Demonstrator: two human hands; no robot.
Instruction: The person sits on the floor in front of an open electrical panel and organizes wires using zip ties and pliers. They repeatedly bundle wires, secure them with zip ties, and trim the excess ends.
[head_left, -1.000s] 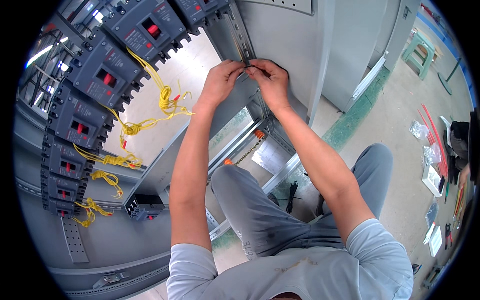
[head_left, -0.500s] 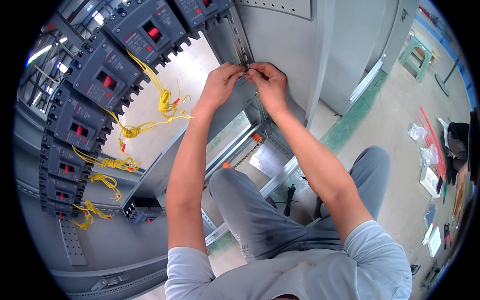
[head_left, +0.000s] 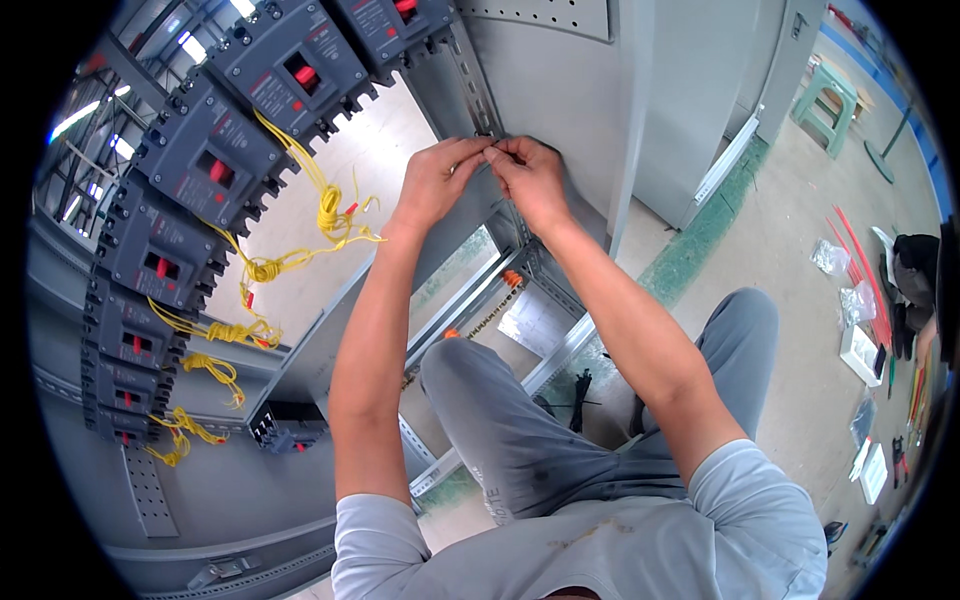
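The left hand (head_left: 430, 185) and right hand (head_left: 535, 182) now meet at the fingertips, closing their small gap beside the rail (head_left: 471, 82) in the cabinet (head_left: 560, 75) corner, so both work one spot, fingers curled, though how tightly and on what I cannot tell.

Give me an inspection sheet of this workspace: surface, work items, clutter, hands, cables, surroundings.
Surface: grey metal cabinet panel beside the hands
Work items: slotted metal rail just beyond the fingertips; any small piece pinched there cannot be made out
Clutter: clear plastic bag, red strips and white open box on the floor at right
Hands: left hand and right hand meet, or nearly so, at the fingertips
Cables: knotted yellow wires hang from several circuit breakers
Surroundings: green stool beyond the cabinet
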